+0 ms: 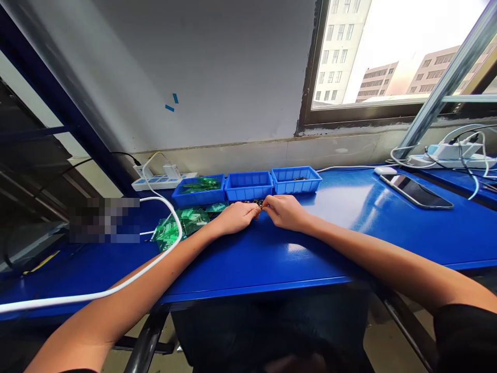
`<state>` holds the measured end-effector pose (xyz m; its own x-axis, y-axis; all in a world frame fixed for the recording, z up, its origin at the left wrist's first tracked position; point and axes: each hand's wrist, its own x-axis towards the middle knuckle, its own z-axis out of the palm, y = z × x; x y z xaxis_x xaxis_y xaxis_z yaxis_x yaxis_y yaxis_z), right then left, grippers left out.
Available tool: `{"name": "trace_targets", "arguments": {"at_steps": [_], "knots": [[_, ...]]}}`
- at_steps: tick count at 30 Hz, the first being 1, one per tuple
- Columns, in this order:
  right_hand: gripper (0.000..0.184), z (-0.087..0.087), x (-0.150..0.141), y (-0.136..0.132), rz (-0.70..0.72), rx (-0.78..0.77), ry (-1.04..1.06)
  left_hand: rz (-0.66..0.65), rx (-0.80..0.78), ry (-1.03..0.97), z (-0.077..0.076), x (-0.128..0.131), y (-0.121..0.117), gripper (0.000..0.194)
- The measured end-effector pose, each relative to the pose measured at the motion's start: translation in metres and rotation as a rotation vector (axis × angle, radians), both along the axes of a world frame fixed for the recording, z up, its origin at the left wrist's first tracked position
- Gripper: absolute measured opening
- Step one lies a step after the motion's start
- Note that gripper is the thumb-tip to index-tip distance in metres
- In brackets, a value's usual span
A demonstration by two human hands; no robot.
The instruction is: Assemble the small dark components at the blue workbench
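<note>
My left hand (239, 216) and my right hand (286, 211) meet fingertip to fingertip over the blue table, each closed in a pinch. Whatever lies between the fingers is too small to name. Just behind the fingertips is a scatter of small dark parts (248, 202). Three blue bins stand in a row beyond: the left bin (199, 197) holds green pieces (202, 184), the middle bin (249, 194) shows a bare inside, and the right bin (297, 187) has a few small dark parts. Green plastic packets (186, 224) lie left of my left hand.
A white cable (116, 286) curves across my left forearm. Power strips stand at the back left (165, 181) and far right (442, 155), with tangled cords. A phone (415, 191) lies on the table's right side. The table's front edge (256, 293) runs below my forearms.
</note>
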<state>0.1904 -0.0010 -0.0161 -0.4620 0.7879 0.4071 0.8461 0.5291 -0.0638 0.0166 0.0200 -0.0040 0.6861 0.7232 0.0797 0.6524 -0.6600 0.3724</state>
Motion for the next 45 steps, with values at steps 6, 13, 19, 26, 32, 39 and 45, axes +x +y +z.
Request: {"name": "trace_targets", "arguments": {"at_steps": [6, 13, 19, 26, 32, 39, 45], "knots": [[0.017, -0.001, -0.001, -0.001, -0.017, 0.013, -0.037, -0.002, 0.006, -0.007, -0.001, -0.001, 0.002, 0.035], [0.021, 0.000, -0.002, -0.002, -0.025, 0.012, -0.066, -0.007, 0.028, 0.014, -0.001, -0.003, -0.001, 0.034], [0.019, -0.001, -0.002, -0.001, -0.025, 0.021, -0.036, 0.054, 0.052, 0.018, -0.002, -0.001, -0.003, 0.031], [0.020, -0.001, -0.002, -0.002, -0.027, -0.005, -0.051, 0.010, 0.139, 0.089, -0.003, -0.001, -0.006, 0.023], [0.022, 0.001, -0.003, -0.003, -0.041, -0.031, -0.056, -0.042, 0.126, -0.034, -0.007, -0.005, 0.000, 0.021], [0.024, 0.004, -0.004, -0.006, -0.065, -0.039, -0.040, -0.099, 0.264, -0.105, -0.010, -0.012, 0.013, 0.023], [0.023, 0.003, -0.003, -0.006, -0.047, -0.031, -0.036, -0.075, 0.464, -0.115, -0.001, -0.020, 0.012, 0.025]]}}
